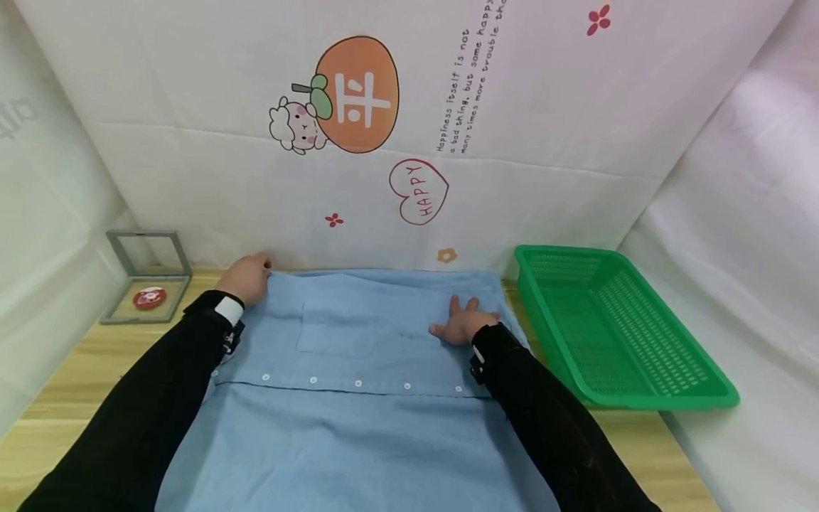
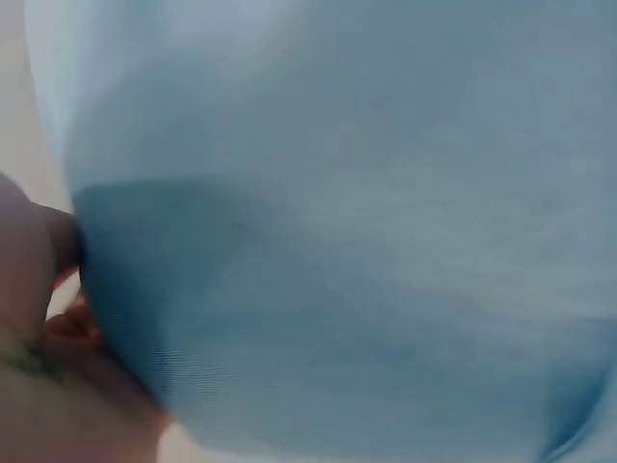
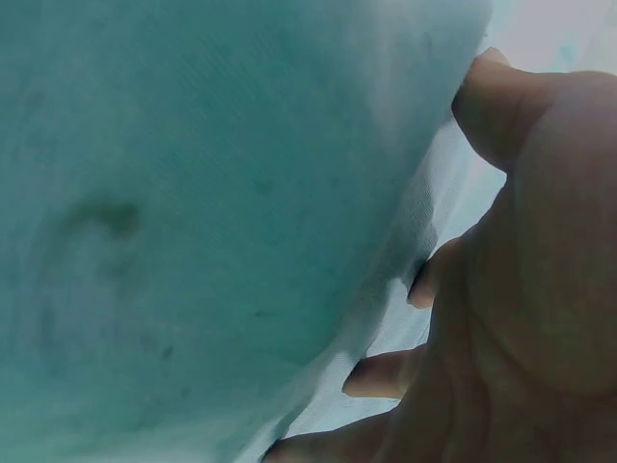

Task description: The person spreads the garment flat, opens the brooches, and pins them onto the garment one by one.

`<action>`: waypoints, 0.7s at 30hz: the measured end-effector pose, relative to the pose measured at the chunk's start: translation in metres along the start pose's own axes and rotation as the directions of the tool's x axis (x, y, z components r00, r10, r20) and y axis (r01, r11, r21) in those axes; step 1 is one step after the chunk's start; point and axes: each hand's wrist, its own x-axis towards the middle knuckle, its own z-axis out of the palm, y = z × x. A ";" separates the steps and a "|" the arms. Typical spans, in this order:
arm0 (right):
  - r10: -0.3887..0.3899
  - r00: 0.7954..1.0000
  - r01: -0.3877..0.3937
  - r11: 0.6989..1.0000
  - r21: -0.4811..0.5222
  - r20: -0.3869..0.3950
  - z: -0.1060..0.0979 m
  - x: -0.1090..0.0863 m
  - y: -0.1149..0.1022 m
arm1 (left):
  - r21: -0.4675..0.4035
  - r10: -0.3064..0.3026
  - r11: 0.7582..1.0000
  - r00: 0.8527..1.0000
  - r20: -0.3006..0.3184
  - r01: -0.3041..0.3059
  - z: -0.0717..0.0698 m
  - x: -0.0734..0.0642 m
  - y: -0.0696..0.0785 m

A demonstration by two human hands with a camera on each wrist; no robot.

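Note:
A light blue button-up shirt (image 1: 345, 441) lies spread sideways on the table, its button row running across and a chest pocket (image 1: 335, 327) showing. At its far left edge my left hand (image 1: 246, 277) pinches the cloth; in the left wrist view thumb and finger (image 2: 63, 236) meet at the fabric's border. My right hand (image 1: 462, 323) rests on the far right part of the shirt with its fingers spread. From the right wrist, those fingers (image 3: 381, 374) touch the cloth along a fold.
A green plastic basket (image 1: 672, 334) stands right of the shirt. On the left, a grey-framed case (image 1: 182, 295) is propped open with a small red item (image 1: 149, 298) in it. White printed cloth (image 1: 512, 206) hangs behind the wooden table (image 1: 38, 455), close to the shirt's far edge.

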 end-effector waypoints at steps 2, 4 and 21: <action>-0.003 1.000 0.003 1.000 0.005 -0.003 0.000 -0.001 0.001 | 0.019 -0.008 1.000 1.000 -0.016 0.008 0.002 0.000 -0.003; -0.008 1.000 0.008 1.000 0.012 -0.007 -0.001 -0.003 0.002 | 0.043 -0.034 0.998 0.999 -0.019 0.035 0.004 -0.002 -0.007; -0.015 1.000 0.015 1.000 0.015 -0.005 -0.001 -0.002 0.003 | 0.040 -0.146 0.989 0.980 0.133 0.142 -0.017 -0.037 0.025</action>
